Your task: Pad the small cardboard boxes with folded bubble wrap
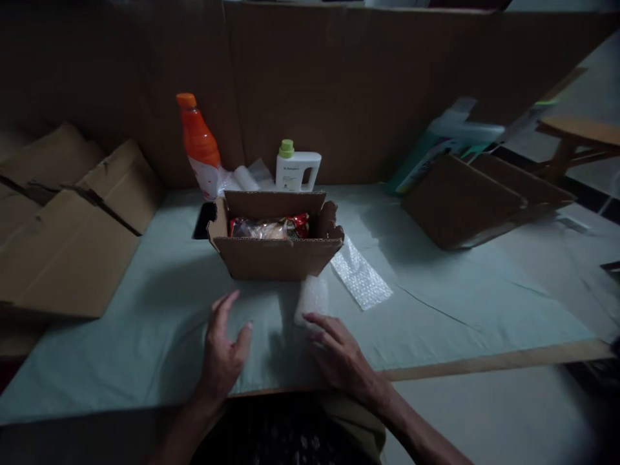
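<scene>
My left hand [224, 355] hovers over the cloth with its thumb and fingers apart, holding nothing. In my right hand [341, 355] is a small whitish roll of bubble wrap [312, 300], pinched at its lower end; the thumb is partly hidden. Just beyond the hands stands a cardboard box [278, 258] without raised flaps along its near side. Inside it lies a clear and red plastic packet [271, 228]. A flat strip of bubble wrap [362, 274] rests on the cloth to the box's right.
Behind the box stand an orange-capped bottle [201, 145], a white jug [296, 169] with a green cap, and crumpled clear wrap [247, 177]. Larger cartons flank the table, one left [68, 252], one right [465, 200] beside a teal jug [431, 145]. A cardboard wall [363, 90] closes the back.
</scene>
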